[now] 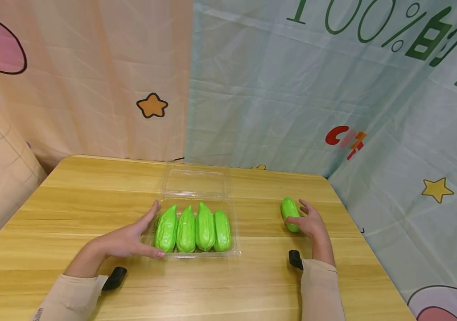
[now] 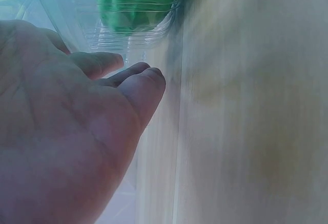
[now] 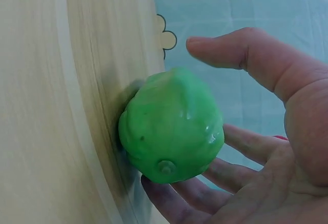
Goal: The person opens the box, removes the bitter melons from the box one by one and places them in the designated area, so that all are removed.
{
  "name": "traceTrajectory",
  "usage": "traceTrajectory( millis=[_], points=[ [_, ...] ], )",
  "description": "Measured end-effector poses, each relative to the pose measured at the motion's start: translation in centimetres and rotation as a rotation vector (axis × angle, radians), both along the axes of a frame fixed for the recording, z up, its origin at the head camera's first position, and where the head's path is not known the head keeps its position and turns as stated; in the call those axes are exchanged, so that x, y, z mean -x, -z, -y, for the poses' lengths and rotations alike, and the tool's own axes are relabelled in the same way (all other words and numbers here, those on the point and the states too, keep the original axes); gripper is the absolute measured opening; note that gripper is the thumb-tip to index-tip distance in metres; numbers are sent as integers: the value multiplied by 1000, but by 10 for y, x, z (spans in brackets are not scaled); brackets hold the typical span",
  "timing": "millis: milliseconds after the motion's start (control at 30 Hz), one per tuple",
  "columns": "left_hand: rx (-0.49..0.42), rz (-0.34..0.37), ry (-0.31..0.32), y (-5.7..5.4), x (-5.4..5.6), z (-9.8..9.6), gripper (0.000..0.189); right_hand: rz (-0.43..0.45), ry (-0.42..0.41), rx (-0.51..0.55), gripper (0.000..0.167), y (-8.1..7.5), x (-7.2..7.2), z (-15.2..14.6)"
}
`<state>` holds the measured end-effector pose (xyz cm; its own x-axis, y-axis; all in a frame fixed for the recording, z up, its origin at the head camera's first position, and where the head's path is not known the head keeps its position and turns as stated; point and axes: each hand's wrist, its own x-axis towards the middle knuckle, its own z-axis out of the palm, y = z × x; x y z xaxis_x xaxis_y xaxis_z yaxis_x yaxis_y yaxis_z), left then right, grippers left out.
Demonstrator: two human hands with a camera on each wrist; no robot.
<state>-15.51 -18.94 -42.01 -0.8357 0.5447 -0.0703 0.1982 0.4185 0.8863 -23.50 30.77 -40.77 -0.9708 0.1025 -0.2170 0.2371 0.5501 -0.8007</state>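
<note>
A clear plastic clamshell box [image 1: 194,255] lies on the table with its lid [image 1: 196,182] folded back. Inside, several bright green bitter melons [image 1: 186,229] stand side by side. My left hand [image 1: 129,238] is at the box's left side, thumb stretched toward the near corner and fingers spread along the wall. In the left wrist view its palm faces the ribbed box wall. Off to the right, a single green bitter melon [image 3: 171,126] rests on the table. My right hand [image 1: 310,223] reaches around it, fingers extended along one side and the thumb standing apart from it.
The wooden table [image 1: 92,191] ends at a far edge close to hanging printed curtains [image 1: 252,89]. Another curtain [image 1: 413,156] runs along the right side. Black wrist straps or mounts [image 1: 114,278] stick out at both sleeves.
</note>
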Motion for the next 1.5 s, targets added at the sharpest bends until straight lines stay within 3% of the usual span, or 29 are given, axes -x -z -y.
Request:
traceTrajectory(
  millis=[167,433,900,1267,1500],
  points=[
    [2,10,1,1,0,0,133,-8,12,-24,104,-10,-3,3],
    [3,11,1,-1,1,1,134,-97,27,-27,106,-33,-12,12],
    [-3,17,0,1,0,1,134,-179,-86,-103,110,-53,-19,39],
    [5,19,0,-1,0,1,134,-222,-222,0,107,-51,-21,64],
    [13,19,-7,0,0,0,134,-229,-323,137,104,-51,-27,86]
  ],
)
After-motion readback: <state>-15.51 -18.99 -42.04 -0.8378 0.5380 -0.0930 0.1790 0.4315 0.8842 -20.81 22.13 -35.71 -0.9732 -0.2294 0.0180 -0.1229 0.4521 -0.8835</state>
